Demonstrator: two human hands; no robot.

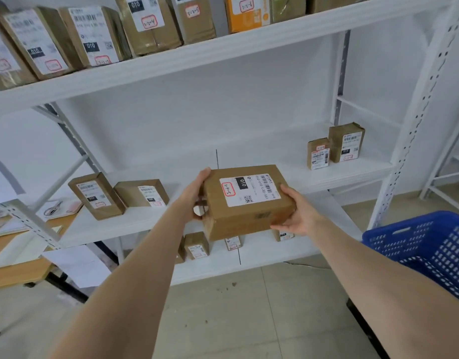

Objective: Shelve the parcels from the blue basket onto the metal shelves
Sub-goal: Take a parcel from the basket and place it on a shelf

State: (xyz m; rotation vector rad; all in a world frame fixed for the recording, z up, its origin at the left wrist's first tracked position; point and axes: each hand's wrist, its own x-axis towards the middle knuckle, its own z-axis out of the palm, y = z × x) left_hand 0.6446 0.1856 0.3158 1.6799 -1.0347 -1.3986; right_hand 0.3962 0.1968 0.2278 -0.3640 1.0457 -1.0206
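I hold a brown cardboard parcel [246, 218] with a white shipping label on top, in front of the middle white metal shelf [249, 156]. My left hand [197, 195] grips its left end, thumb on the top edge. My right hand [298, 216] grips its right end from the side and below. The blue basket [425, 244] stands at the lower right, its inside hidden from here.
Two parcels [98, 195] stand at the left of the middle shelf and two small ones [334, 146] at its right. Several parcels line the top shelf [197, 55]. Small parcels [197, 246] sit on the bottom shelf. A wooden desk [13, 273] with papers is at the left.
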